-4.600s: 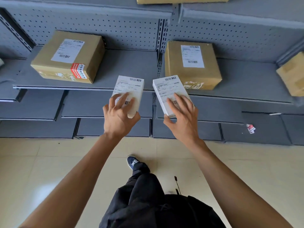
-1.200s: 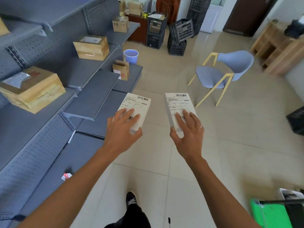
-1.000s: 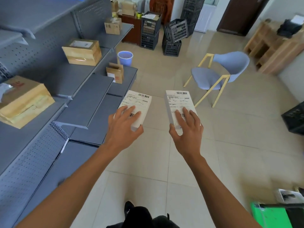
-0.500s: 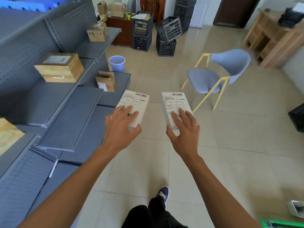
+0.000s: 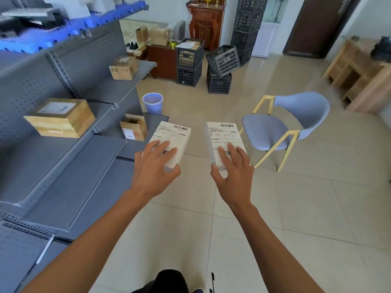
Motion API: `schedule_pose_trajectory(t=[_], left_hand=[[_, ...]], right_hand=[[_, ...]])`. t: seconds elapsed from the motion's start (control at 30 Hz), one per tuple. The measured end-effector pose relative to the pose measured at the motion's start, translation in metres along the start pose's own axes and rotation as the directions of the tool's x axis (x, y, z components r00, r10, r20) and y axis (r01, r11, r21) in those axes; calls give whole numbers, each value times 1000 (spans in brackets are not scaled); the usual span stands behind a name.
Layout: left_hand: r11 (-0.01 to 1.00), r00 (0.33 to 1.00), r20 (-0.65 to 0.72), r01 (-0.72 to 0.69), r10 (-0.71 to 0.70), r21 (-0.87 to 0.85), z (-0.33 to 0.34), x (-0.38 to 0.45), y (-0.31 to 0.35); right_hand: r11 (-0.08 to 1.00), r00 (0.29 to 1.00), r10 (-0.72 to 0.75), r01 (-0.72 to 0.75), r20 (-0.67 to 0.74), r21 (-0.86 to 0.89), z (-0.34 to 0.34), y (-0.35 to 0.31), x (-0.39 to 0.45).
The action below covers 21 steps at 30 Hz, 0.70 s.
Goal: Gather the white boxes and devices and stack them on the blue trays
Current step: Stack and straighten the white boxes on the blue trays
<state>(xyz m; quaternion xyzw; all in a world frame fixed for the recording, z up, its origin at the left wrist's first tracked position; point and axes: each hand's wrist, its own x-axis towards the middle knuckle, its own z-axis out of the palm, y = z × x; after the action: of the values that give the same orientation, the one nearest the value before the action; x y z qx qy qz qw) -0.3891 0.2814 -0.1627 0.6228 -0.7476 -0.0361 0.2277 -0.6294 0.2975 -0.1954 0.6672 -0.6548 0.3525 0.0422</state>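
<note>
I carry two white boxes with barcode labels in front of me over the tiled floor. My left hand [image 5: 155,169] grips the left white box [image 5: 172,136] from above, fingers across its label. My right hand [image 5: 233,170] grips the right white box [image 5: 222,134] the same way. A blue tray [image 5: 88,23] lies on the top shelf at the upper left, with white boxes and grey devices [image 5: 80,6] standing on it, blurred.
Grey metal shelving [image 5: 63,166] runs along my left with brown cartons [image 5: 61,117] on it. A light-blue bin [image 5: 152,102] and an open carton [image 5: 134,129] stand ahead. A blue chair [image 5: 283,127] is to the right, black crates [image 5: 220,68] further back.
I have turned from facing the shelves and walked along them with both boxes still in my hands. The blue tray on the top shelf has come into view.
</note>
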Motion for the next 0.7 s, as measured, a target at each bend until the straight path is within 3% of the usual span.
schedule_pose_trajectory(t=[0.3, 0.43, 0.7], left_hand=[[998, 999, -36, 35, -37, -53, 50, 93, -17], [996, 995, -100, -13, 4, -88, 71, 160, -35], [986, 993, -111, -65, 48, -154, 92, 292, -75]], right_hand=[[999, 998, -28, 30, 51, -39, 54, 40, 70], [996, 998, -28, 32, 50, -86, 84, 44, 126], [989, 1000, -14, 10, -26, -150, 143, 42, 246]])
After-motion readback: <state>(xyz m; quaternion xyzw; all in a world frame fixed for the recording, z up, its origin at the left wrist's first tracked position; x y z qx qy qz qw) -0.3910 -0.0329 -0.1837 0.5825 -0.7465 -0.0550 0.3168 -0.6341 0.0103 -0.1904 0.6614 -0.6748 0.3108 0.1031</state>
